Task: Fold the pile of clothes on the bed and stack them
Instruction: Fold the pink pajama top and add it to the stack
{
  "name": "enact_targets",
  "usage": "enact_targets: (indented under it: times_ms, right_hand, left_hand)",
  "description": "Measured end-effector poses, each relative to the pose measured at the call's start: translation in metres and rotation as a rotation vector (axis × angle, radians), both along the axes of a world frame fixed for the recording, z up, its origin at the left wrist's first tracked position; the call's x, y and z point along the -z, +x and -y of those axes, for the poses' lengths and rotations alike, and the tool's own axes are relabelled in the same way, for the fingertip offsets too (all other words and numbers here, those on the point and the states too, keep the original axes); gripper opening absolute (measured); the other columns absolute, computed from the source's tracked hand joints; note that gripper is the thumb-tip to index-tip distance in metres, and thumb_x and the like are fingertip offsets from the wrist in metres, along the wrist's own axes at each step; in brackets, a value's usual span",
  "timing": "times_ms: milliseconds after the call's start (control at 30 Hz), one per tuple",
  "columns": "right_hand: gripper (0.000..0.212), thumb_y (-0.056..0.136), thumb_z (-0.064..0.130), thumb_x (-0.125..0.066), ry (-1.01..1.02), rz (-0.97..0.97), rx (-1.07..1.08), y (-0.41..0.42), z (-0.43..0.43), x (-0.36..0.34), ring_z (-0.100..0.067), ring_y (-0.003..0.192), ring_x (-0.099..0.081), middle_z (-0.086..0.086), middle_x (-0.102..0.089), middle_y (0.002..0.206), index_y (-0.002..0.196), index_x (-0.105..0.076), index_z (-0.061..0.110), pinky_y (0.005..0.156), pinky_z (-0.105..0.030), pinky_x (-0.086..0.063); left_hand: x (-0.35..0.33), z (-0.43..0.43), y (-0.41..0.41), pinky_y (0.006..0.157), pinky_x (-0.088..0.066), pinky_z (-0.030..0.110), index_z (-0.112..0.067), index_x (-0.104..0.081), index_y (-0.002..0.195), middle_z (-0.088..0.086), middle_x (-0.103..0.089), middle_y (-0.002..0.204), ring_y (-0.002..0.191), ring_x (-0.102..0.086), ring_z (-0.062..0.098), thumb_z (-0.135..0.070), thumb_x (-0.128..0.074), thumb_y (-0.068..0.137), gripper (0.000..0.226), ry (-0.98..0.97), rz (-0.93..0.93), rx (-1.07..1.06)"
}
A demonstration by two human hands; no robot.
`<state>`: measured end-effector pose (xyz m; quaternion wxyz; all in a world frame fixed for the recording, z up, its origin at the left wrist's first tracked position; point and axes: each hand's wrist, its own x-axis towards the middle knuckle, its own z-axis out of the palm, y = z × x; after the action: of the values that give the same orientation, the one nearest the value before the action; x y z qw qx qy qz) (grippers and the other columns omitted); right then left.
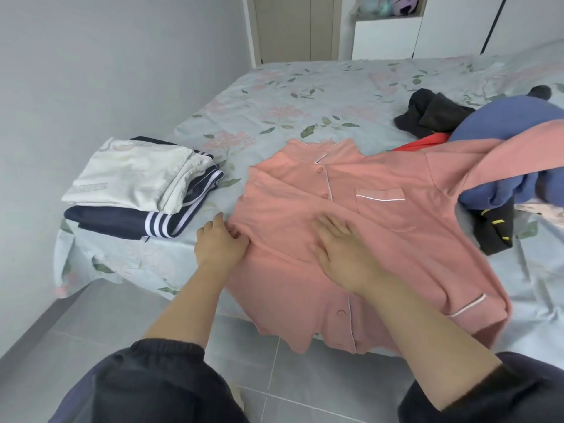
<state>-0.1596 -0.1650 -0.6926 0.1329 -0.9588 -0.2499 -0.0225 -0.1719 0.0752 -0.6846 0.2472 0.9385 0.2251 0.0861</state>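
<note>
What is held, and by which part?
The left hand pinches the pink shirt at its side edge; the right hand rests flat on it, holding nothing.

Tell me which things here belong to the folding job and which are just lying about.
Job: pink shirt, left hand pinching its edge, right hand flat on it, folded stack, unfolded pile, bed.
Lying about: plush toys, white cabinet.

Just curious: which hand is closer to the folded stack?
Left. The left hand pinches the pink shirt at its edge, beside the folded stack; the right hand lies flat mid-shirt, farther off.
</note>
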Motion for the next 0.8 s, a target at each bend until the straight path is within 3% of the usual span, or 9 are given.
enact_targets:
  times_ms: [67,167,233,333,500,600,733,800]
  right_hand:
    - [0.055,0.101,0.042,-0.026,-0.037,-0.012,0.021,0.004,-0.005,0.006,-0.010,0.147,-0.003,0.006,-0.010,0.160,0.151,-0.018,0.022,0.118,-0.037,0.000]
    - [0.055,0.100,0.043,-0.026,0.000,-0.038,0.061,0.011,-0.006,0.008,-0.008,0.146,-0.003,0.009,-0.011,0.159,0.151,-0.019,0.024,0.117,-0.036,0.000]
    - [0.054,0.100,0.043,-0.026,-0.003,-0.043,0.070,0.012,-0.006,0.008,-0.007,0.146,-0.004,0.009,-0.012,0.159,0.151,-0.021,0.024,0.117,-0.036,-0.001]
    - [0.053,0.100,0.041,-0.028,-0.005,-0.038,0.073,0.011,-0.005,0.009,-0.007,0.146,-0.005,0.010,-0.013,0.159,0.150,-0.023,0.025,0.117,-0.036,-0.002]
    - [0.051,0.100,0.038,-0.030,0.010,-0.033,0.067,0.010,-0.004,0.008,-0.007,0.146,-0.006,0.009,-0.014,0.159,0.149,-0.025,0.024,0.117,-0.034,-0.002]
    - [0.051,0.100,0.037,-0.032,0.021,-0.038,0.070,0.010,-0.004,0.008,-0.007,0.146,-0.006,0.009,-0.014,0.159,0.149,-0.026,0.024,0.117,-0.033,-0.002]
    - [0.055,0.099,0.044,-0.031,-0.034,-0.027,0.053,0.009,-0.003,0.009,-0.008,0.146,-0.002,0.011,-0.009,0.159,0.150,-0.022,0.027,0.118,-0.035,-0.001]
    - [0.055,0.099,0.047,-0.029,-0.058,-0.031,0.017,0.008,-0.002,0.009,-0.009,0.147,0.001,0.013,-0.006,0.159,0.150,-0.020,0.030,0.118,-0.037,0.000]
  left_hand:
    - [0.003,-0.011,0.002,0.086,-0.042,0.040,-0.015,-0.050,0.129,0.009,-0.056,0.116,0.114,-0.042,0.032,-0.024,-0.057,0.082,0.048,0.047,0.032,0.009]
    - [0.002,-0.019,0.001,0.066,-0.040,0.032,-0.015,-0.059,0.086,0.005,-0.059,0.085,0.090,-0.054,0.031,-0.024,-0.057,0.085,0.009,0.018,0.112,0.022]
    - [0.000,-0.025,-0.002,0.060,-0.037,0.029,-0.016,-0.051,0.072,0.000,-0.056,0.069,0.074,-0.054,0.029,-0.019,-0.057,0.082,0.012,-0.018,0.135,-0.024]
    - [-0.007,-0.042,-0.006,0.056,-0.037,0.029,-0.018,-0.051,0.073,0.000,-0.055,0.066,0.068,-0.054,0.029,-0.011,-0.055,0.077,0.009,-0.010,0.163,-0.132]
    - [-0.003,-0.054,-0.008,0.058,-0.036,0.030,-0.011,-0.052,0.084,0.008,-0.059,0.080,0.069,-0.051,0.030,-0.005,-0.048,0.081,0.008,0.163,0.089,-0.121]
    - [0.000,-0.044,-0.006,0.063,-0.038,0.037,-0.006,-0.056,0.096,0.013,-0.058,0.097,0.083,-0.052,0.033,0.000,-0.048,0.078,0.020,0.255,0.133,-0.060]
    - [0.001,-0.006,-0.006,0.093,-0.041,0.048,-0.002,-0.059,0.121,0.020,-0.054,0.128,0.116,-0.049,0.040,-0.007,-0.049,0.068,0.054,0.452,0.362,0.424]
    - [0.009,0.015,-0.007,0.112,-0.023,0.050,-0.014,-0.042,0.143,0.011,-0.036,0.150,0.139,-0.029,0.032,-0.019,-0.045,0.088,0.055,0.469,0.207,0.645]
